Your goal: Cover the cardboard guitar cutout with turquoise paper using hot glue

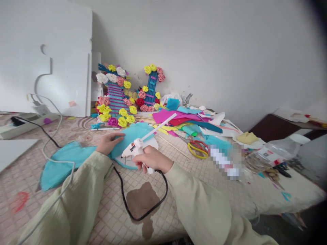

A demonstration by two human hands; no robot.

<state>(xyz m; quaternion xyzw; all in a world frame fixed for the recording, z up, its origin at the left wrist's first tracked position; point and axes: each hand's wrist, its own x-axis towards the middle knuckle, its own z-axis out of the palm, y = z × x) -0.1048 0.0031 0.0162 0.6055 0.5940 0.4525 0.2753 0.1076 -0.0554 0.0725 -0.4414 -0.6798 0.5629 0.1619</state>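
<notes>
My right hand (153, 158) is wrapped round the handle of a white hot glue gun (137, 145), a long glue stick rising from its back. The gun's dark nozzle points left, over a round white disc (154, 144) partly covered with turquoise paper (138, 131). My left hand (108, 143) grips the left edge of this turquoise paper between bent fingers; the fingertips are partly hidden. Beside my left sleeve lies a second turquoise paper-covered piece (68, 161), flat on the table. From the gun's handle a black cord (143, 216) loops across the tabletop.
Two letter-like frames with paper flowers (116, 97) lean at the wall. Paper scraps (189, 119), yellow-red scissors (198, 151) and a clear plastic bottle (273, 154) lie right. At left are a power strip (28, 124), a white cable (73, 173) and a white board (61, 61).
</notes>
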